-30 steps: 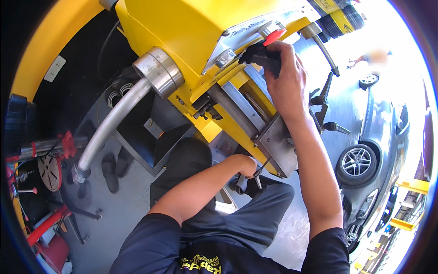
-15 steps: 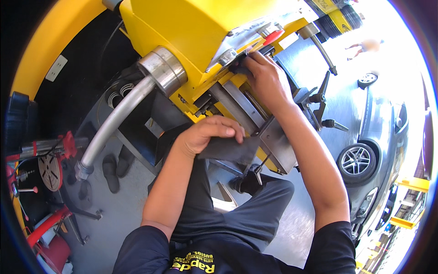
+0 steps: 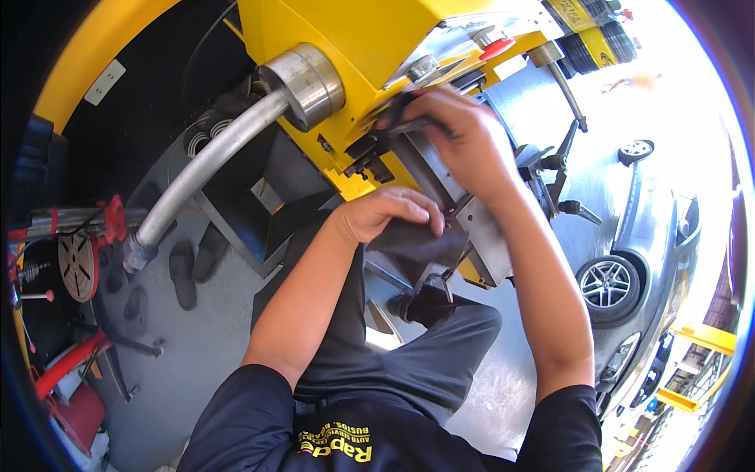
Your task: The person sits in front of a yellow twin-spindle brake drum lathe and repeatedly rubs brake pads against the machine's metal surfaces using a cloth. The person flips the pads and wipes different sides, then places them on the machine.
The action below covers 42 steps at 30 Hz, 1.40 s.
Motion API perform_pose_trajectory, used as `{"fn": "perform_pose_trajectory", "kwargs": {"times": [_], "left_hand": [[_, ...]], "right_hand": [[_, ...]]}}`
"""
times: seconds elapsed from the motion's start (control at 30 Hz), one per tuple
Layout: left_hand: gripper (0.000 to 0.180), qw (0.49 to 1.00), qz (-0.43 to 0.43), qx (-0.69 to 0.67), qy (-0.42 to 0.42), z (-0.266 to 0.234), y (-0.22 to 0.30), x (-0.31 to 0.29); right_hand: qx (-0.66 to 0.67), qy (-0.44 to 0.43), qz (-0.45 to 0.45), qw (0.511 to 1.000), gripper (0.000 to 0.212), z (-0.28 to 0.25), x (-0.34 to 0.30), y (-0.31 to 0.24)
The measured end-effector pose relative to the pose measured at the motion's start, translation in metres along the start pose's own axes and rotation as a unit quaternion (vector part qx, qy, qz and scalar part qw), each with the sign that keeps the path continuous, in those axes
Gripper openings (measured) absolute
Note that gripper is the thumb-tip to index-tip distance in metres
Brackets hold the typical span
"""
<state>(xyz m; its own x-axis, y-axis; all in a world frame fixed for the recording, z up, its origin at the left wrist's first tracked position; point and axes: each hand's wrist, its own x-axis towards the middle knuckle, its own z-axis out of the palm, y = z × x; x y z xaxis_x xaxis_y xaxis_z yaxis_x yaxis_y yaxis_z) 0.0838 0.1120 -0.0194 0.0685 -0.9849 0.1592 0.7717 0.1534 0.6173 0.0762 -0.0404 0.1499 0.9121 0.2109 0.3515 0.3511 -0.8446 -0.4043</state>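
Observation:
My right hand (image 3: 464,130) is closed on a dark narrow piece (image 3: 418,124) whose kind I cannot make out, just below the front panel of a yellow machine (image 3: 354,47). Dark metal parts (image 3: 370,153) of the machine sit beside its fingertips. My left hand (image 3: 391,214) is nearer to me, fingers curled at the upper edge of a dark, flat sheet (image 3: 417,250). The sheet hangs over my lap, in front of the machine's steel slide (image 3: 487,236). Part of the grip is hidden behind the fingers.
A thick, bent metal tube (image 3: 208,177) juts from the machine at left. A red stop button (image 3: 497,49) and black clamp levers (image 3: 560,165) stand at right. A dark open bin (image 3: 263,200) lies left of my hands. A grey car (image 3: 629,283) is parked at right.
My right hand has drawn back slightly from under the panel, showing more of the dark piece. My left hand and the sheet have shifted right. The view has moved a little.

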Motion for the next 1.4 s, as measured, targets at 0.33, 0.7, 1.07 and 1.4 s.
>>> {"fn": "perform_pose_trajectory", "kwargs": {"times": [0.33,0.7,1.07,1.4], "left_hand": [[0.037,0.987,-0.104,0.063,-0.107,0.006,-0.021,0.014],[0.032,0.958,-0.163,0.139,-0.189,-0.002,-0.051,0.028],[0.026,0.969,-0.138,0.13,-0.161,-0.008,-0.062,0.033],[0.026,0.987,-0.109,0.066,-0.099,-0.025,-0.072,0.033]], "right_hand": [[-0.161,-0.008,0.044,0.986,0.027,0.026,-0.009,0.026],[0.122,-0.06,0.036,0.99,0.027,0.012,0.007,-0.053],[-0.29,-0.057,-0.015,0.955,0.017,0.057,-0.022,-0.04],[-0.221,-0.131,0.059,0.965,0.028,0.083,-0.025,-0.056]]}}
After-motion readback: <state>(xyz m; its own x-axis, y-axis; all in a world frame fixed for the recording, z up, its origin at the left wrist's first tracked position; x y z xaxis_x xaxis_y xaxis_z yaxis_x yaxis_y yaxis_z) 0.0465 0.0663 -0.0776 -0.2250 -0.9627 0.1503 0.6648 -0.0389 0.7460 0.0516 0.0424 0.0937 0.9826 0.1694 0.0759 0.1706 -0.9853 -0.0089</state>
